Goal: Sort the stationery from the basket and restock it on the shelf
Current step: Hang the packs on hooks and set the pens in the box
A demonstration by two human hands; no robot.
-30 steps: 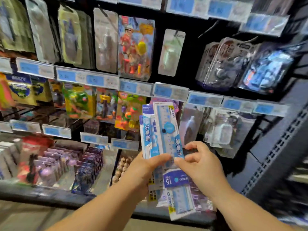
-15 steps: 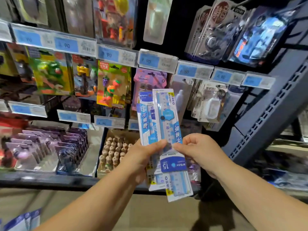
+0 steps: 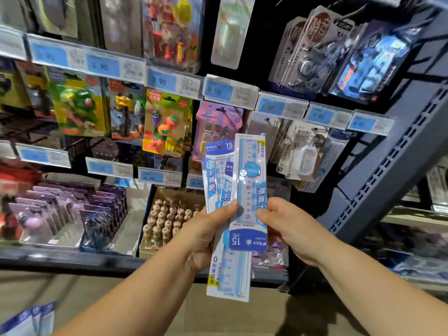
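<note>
I hold a fan of blue-and-white packaged 15 cm rulers (image 3: 219, 180) upright in front of the shelf. My left hand (image 3: 206, 231) grips the stack from the left, thumb across its front. My right hand (image 3: 287, 224) pinches the right edge of the front ruler pack (image 3: 251, 190), which stands upside down with its "15" label at the bottom. A further ruler pack (image 3: 229, 275) hangs below my left hand. More ruler packs (image 3: 26, 321) show at the bottom left corner.
Behind the rulers hang packaged erasers (image 3: 166, 124) and correction tapes (image 3: 305, 151) on pegs under blue price tags (image 3: 219, 90). The lower shelf (image 3: 72, 260) carries purple boxed items (image 3: 72, 214) and a carton of small brown figures (image 3: 167, 219). A dark steel upright (image 3: 388, 170) slants at the right.
The view has dropped and drawn closer to the lower shelf rows. Both hands keep their hold on the rulers, and the front pack has slid up a little relative to the rest.
</note>
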